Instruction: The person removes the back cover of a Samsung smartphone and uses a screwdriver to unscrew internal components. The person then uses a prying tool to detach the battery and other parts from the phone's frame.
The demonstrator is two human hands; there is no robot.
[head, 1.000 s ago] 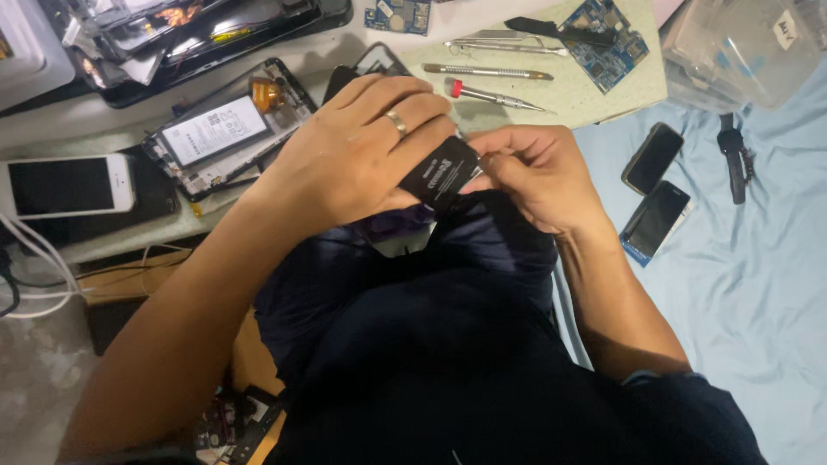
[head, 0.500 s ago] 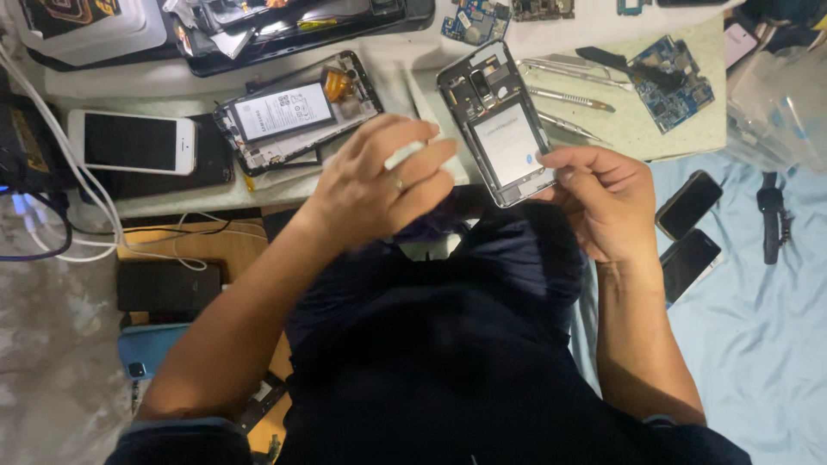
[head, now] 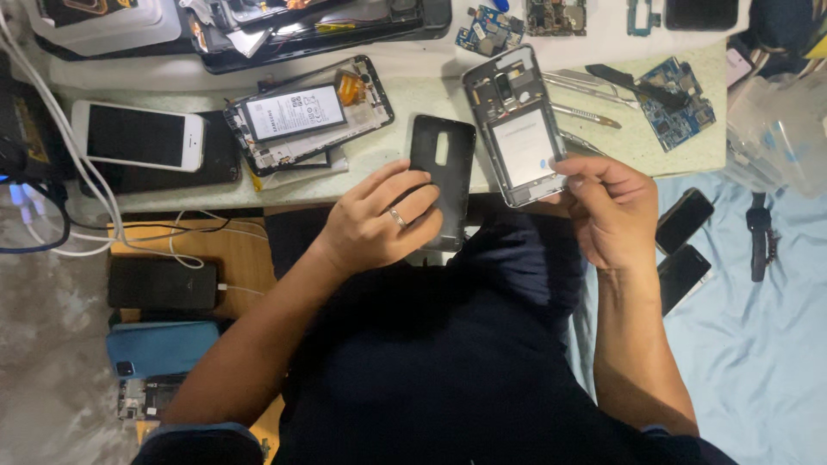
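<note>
- Left hand (head: 379, 226) grasps the black back cover (head: 442, 176) in its fingers.
- Right hand (head: 613, 211), just right of the cover, pinches the phone frame (head: 515, 138) above the worktop (head: 413, 95).

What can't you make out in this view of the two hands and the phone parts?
Head view only:
- Lower end of the black back cover: hidden under the left hand.
- Bottom edge of the opened phone frame: covered by the right hand fingers.
- Circuit boards along the top: cut off by the picture edge.
- Parts on the blue circuit board: too small to tell.
</note>
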